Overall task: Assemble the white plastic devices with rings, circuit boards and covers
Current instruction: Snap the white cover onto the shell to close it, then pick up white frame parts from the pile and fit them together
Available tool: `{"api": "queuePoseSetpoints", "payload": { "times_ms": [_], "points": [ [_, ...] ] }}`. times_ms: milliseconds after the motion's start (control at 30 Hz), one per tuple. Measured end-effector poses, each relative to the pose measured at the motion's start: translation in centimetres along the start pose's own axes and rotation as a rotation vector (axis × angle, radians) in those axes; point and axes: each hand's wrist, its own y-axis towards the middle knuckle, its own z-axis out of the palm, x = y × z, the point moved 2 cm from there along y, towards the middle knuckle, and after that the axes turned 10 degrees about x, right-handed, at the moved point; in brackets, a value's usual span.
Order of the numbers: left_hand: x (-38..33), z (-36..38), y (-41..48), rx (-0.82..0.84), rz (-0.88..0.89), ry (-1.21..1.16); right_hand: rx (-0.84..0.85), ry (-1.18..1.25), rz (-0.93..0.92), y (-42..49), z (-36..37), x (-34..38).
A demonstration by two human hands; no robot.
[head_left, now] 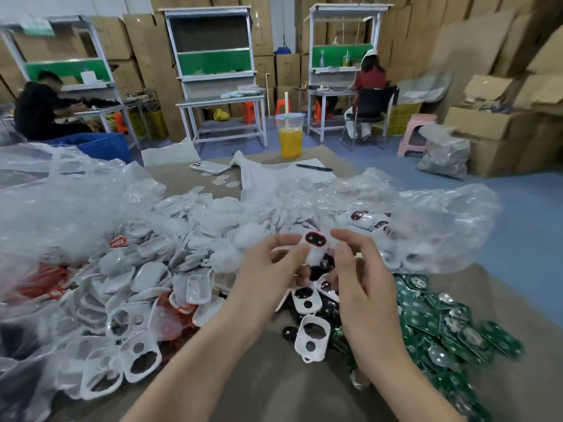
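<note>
Motion blur. Lower half of white device [316, 251] is hidden behind the thumbs, and only its red ring [306, 238] and dark face show. It's held above the tabletop [274, 379], between left hand [268, 269] and right hand [362, 269], with fingers [285, 239] of both pinching its sides. Green circuit boards [441, 321] piled to the right.

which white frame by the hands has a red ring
The held frame, pinched between left hand and right hand; the two frames below it show none.
</note>
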Motion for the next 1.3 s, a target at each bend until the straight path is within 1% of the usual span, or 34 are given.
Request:
{"api": "queuePoseSetpoints", "payload": {
  "times_ms": [67, 133, 200, 300, 400, 500, 533, 600, 633, 667, 733, 800, 867, 933, 1000, 1100, 1200, 1300],
  "points": [
    [-0.7, 2.6, 2.9, 0.074, -0.047, -0.052, -0.041, -0.020, -0.030, 0.2, -0.3, -0.1],
    [-1.0, 4.3, 4.7, 0.157, -0.070, -0.050, -0.042, -0.073, -0.037, 0.3, -0.4, -0.2],
    [-1.4, 4.8, 5.6, 0.140, -0.062, 0.002, -0.027, -0.107, -0.025, 0.2, -0.2, -0.3],
    [-1.5, 2.9, 3.6, 0.047, 0.077, 0.157, 0.047, -0.190, -0.043, -0.3, 0.3, -0.2],
    [-0.5, -0.7, -1.1, -0.051, 0.255, 0.495, 0.196, -0.339, -0.111, -0.7, 1.2, -0.2],
    [1.3, -4.8, -6.0, -0.140, 0.459, 0.886, 0.348, -0.656, -0.240, -1.6, 2.3, 0.1],
    [1.9, -5.9, -7.3, -0.172, 0.511, 1.024, 0.379, -0.756, -0.284, -2.0, 2.7, 0.2],
    [2.7, -7.7, -8.8, -0.231, 0.562, 1.257, 0.388, -0.848, -0.349, -2.7, 3.6, 0.5],
    [2.9, -8.2, -9.1, -0.257, 0.529, 1.327, 0.379, -0.866, -0.369, -3.1, 4.1, 0.6],
    [2.9, -8.5, -9.1, -0.280, 0.456, 1.370, 0.370, -0.886, -0.375, -3.4, 4.7, 0.6],
    [2.6, -8.5, -8.7, -0.319, 0.253, 1.430, 0.365, -0.942, -0.365, -3.8, 5.9, 0.5],
    [2.5, -8.6, -8.2, -0.384, 0.090, 1.431, 0.386, -1.007, -0.339, -3.9, 7.3, 0.2],
    [2.8, -9.1, -7.8, -0.425, 0.004, 1.392, 0.399, -1.064, -0.289, -3.4, 8.7, -0.2],
    [3.1, -9.8, -7.6, -0.446, -0.016, 1.384, 0.392, -1.080, -0.239, -2.6, 10.0, -0.2],
    [3.4, -10.5, -7.4, -0.471, 0.013, 1.394, 0.399, -1.079, -0.206, -1.7, 10.8, -0.2],
    [3.8, -11.0, -6.9, -0.526, 0.086, 1.398, 0.441, -1.042, -0.189, -1.0, 11.0, -0.9],
    [4.2, -11.0, -6.3, -0.546, 0.091, 1.405, 0.490, -0.962, -0.174, -0.8, 10.6, -1.6],
    [4.2, -10.9, -6.1, -0.568, 0.113, 1.377, 0.495, -0.931, -0.187, -0.6, 10.7, -1.9]
  ]
}}
